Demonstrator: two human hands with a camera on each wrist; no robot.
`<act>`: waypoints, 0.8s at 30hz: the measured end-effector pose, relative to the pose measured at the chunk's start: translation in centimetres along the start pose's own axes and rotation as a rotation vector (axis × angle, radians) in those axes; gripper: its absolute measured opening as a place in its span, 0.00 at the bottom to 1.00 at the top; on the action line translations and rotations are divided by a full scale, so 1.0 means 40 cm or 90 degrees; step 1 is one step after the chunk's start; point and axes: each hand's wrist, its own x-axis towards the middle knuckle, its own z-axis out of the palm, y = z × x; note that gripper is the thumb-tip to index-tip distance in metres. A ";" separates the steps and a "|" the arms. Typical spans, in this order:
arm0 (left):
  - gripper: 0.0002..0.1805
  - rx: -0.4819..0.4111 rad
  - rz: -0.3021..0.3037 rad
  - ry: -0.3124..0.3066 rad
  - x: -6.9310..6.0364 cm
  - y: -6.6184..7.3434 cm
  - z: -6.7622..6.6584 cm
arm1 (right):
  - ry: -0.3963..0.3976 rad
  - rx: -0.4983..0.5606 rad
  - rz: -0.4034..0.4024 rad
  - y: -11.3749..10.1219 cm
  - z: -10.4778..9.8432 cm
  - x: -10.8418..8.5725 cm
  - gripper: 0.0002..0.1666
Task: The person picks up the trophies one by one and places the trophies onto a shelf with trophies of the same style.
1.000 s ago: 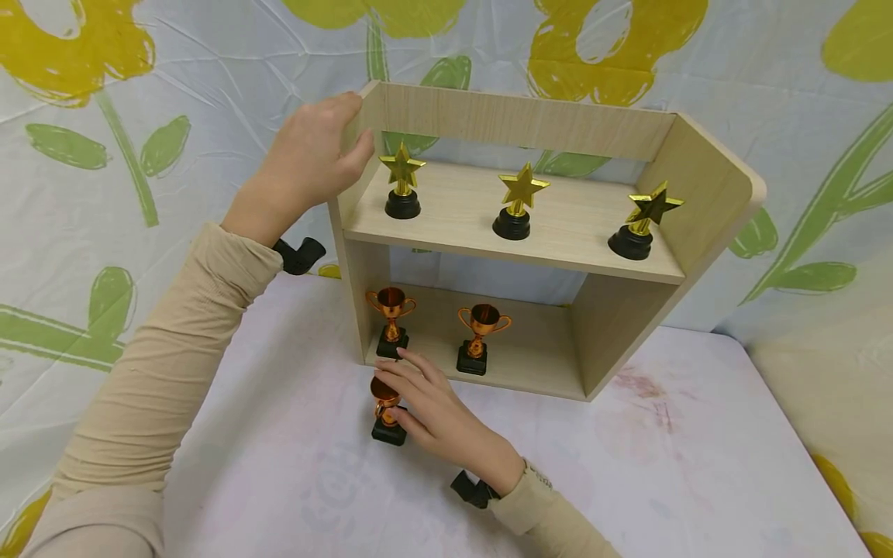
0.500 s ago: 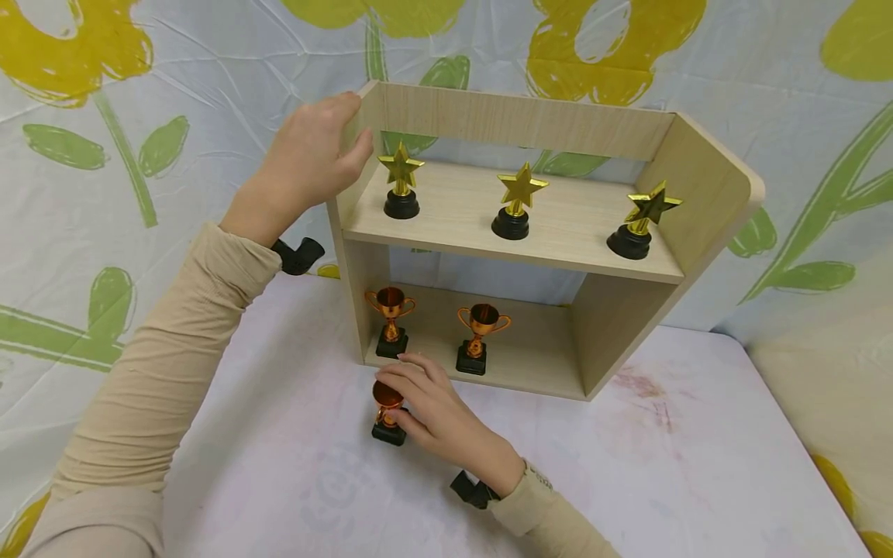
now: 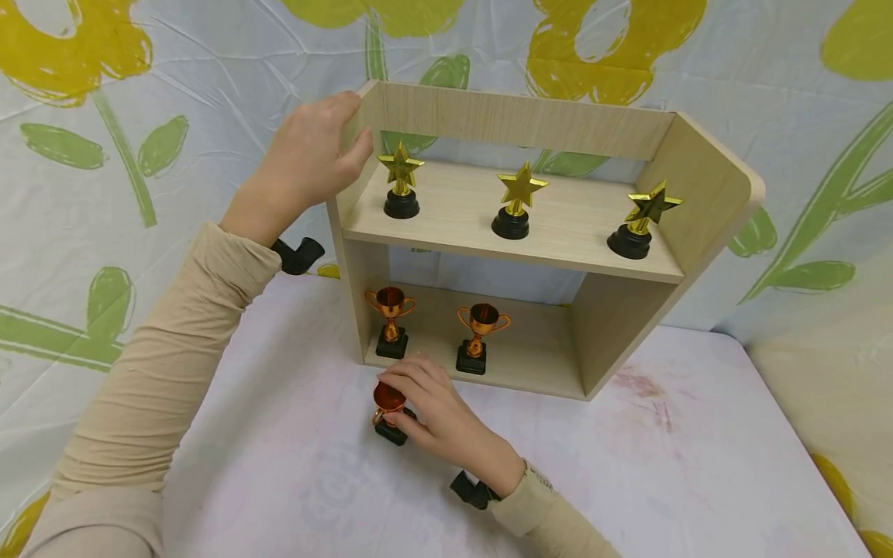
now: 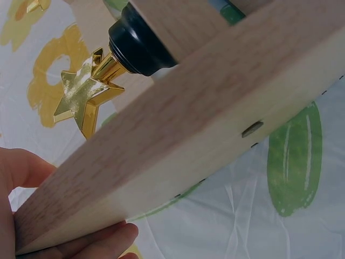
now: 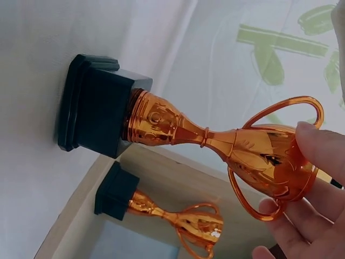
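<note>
A bronze-coloured trophy cup [image 3: 389,397] with two handles and a black square base is upright at the white tabletop, just in front of the shelf. My right hand [image 3: 436,411] holds it by the bowl, with the thumb [image 5: 321,148] on one side and fingers behind. Whether the base touches the table I cannot tell. My left hand [image 3: 307,155] grips the upper left side panel [image 4: 178,129] of the wooden shelf [image 3: 516,252], thumb inside and fingers outside. On the lower board stand two like cups, one at left [image 3: 392,306] and another near the middle [image 3: 481,322].
Along the upper board stand three gold star trophies on round black bases: a left one [image 3: 401,169], a middle one [image 3: 522,190] and a right one [image 3: 652,208]. Flower-print cloth [image 3: 209,46] hangs behind. The white table [image 3: 698,465] bears reddish smudges right of the shelf.
The cup in my right hand has turned slightly, its near handle and base swinging round. My right fingers have shifted a little with it. The left hand stays on the panel.
</note>
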 end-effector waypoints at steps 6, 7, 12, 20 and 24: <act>0.24 -0.004 -0.004 -0.007 0.000 -0.001 0.000 | 0.019 0.038 0.015 -0.002 -0.003 0.000 0.29; 0.25 -0.005 -0.006 -0.009 -0.001 -0.001 -0.001 | 0.020 0.041 0.017 -0.002 -0.004 0.001 0.30; 0.27 -0.006 -0.008 -0.012 0.000 -0.003 0.000 | 0.018 0.044 0.029 -0.004 -0.014 0.002 0.30; 0.27 -0.005 -0.010 -0.013 0.000 -0.002 -0.001 | 0.039 0.049 0.020 -0.003 -0.024 0.004 0.29; 0.26 -0.002 -0.011 -0.010 0.000 -0.002 -0.002 | 0.049 0.045 0.013 -0.002 -0.029 0.004 0.29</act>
